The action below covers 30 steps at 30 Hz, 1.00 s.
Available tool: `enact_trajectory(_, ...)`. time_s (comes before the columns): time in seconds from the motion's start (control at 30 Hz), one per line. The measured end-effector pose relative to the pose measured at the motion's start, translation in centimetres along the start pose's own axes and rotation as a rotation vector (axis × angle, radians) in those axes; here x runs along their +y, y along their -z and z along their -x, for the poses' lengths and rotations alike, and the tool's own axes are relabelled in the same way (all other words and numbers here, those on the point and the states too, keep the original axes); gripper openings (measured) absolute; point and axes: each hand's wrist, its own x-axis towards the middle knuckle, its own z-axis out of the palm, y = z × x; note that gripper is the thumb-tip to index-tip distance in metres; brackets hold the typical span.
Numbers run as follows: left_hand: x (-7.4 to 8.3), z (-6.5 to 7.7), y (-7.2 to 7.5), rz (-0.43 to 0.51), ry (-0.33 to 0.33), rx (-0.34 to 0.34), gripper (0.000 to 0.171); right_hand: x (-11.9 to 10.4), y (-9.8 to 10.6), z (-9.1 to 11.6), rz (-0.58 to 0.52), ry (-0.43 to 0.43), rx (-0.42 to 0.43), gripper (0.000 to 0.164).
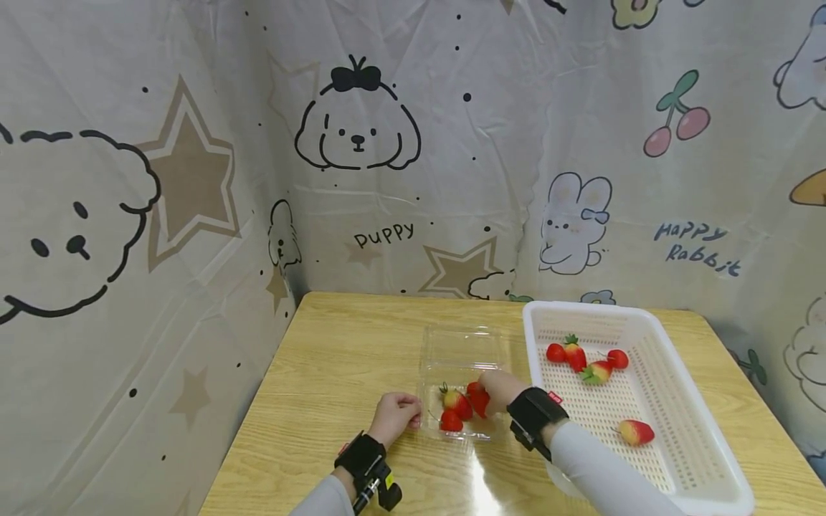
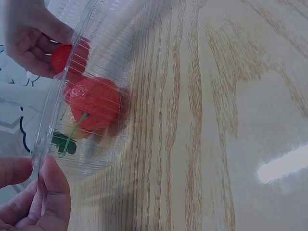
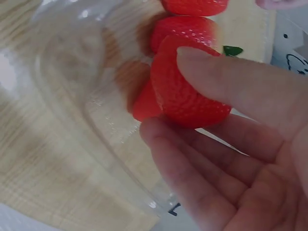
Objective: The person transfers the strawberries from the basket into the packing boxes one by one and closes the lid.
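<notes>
A clear plastic clamshell box lies on the table with its lid folded back. My left hand pinches the box's rim between thumb and forefinger at the left side; the left wrist view shows the grip closely. In the right wrist view, my right hand holds a red strawberry between thumb and fingers. That hand reaches into the right part of the box. Beside it in the box lie a red and yellow strawberry with a green stem and a small round red fruit.
A white perforated basket stands on the right, under my right forearm. Inside are several red fruits, among them a lone red and yellow strawberry near the front. The wooden table ends at a printed cloth backdrop.
</notes>
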Motion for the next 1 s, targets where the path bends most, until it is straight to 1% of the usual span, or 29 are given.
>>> enact_trajectory(0.07,-0.1,0.0,-0.1,0.003,0.000,0.002,0.018,1.2,-1.3,-0.9,0.024,-0.002,-0.034,0.029)
enact_trajectory(0.1,-0.1,0.0,-0.1,0.004,0.001,0.002,0.018,1.5,-1.7,-1.1,0.039,-0.001,-0.046,0.029)
enact_trajectory(0.13,-0.1,-0.1,-0.1,0.006,0.001,0.003,0.018,1.4,-1.7,-1.1,0.040,-0.022,-0.059,0.029)
enact_trajectory(0.2,-0.2,-0.1,-0.2,0.009,0.001,0.002,0.018,0.8,-1.3,-0.7,0.030,-0.045,-0.077,0.029)
enact_trajectory(0.23,-0.2,-0.1,-0.2,0.009,0.003,0.002,0.018,-0.5,-0.4,0.0,0.032,-0.095,-0.100,0.028)
enact_trajectory(0.33,-0.1,0.0,-0.2,0.013,0.003,0.001,0.018,-2.1,1.0,1.4,0.020,-0.110,-0.101,0.027)
enact_trajectory(0.43,0.0,0.1,-0.2,0.013,0.004,0.000,0.019,-3.3,2.1,2.3,0.030,-0.107,-0.120,0.024)
enact_trajectory(0.57,0.1,0.1,-0.2,0.012,0.004,-0.002,0.019,-4.0,2.6,2.6,-0.006,-0.134,-0.163,0.020)
enact_trajectory(0.7,0.0,0.1,-0.2,0.006,-0.001,-0.001,0.019,-3.8,2.5,2.6,-0.055,-0.158,-0.184,0.019)
enact_trajectory(0.83,-0.4,0.0,-0.3,0.010,-0.005,0.000,0.018,-3.6,2.1,2.5,-0.074,-0.169,-0.186,0.021)
enact_trajectory(0.9,-0.5,0.0,-0.3,0.017,-0.007,0.000,0.018,-3.2,1.6,2.1,-0.079,-0.181,-0.182,0.023)
enact_trajectory(0.97,-0.5,0.0,-0.3,0.021,-0.007,0.000,0.019,-2.0,0.4,1.2,-0.069,-0.180,-0.180,0.024)
enact_trajectory(1.0,-0.5,0.0,-0.3,0.021,-0.007,0.000,0.019,-0.9,-0.5,0.6,-0.060,-0.162,-0.177,0.026)
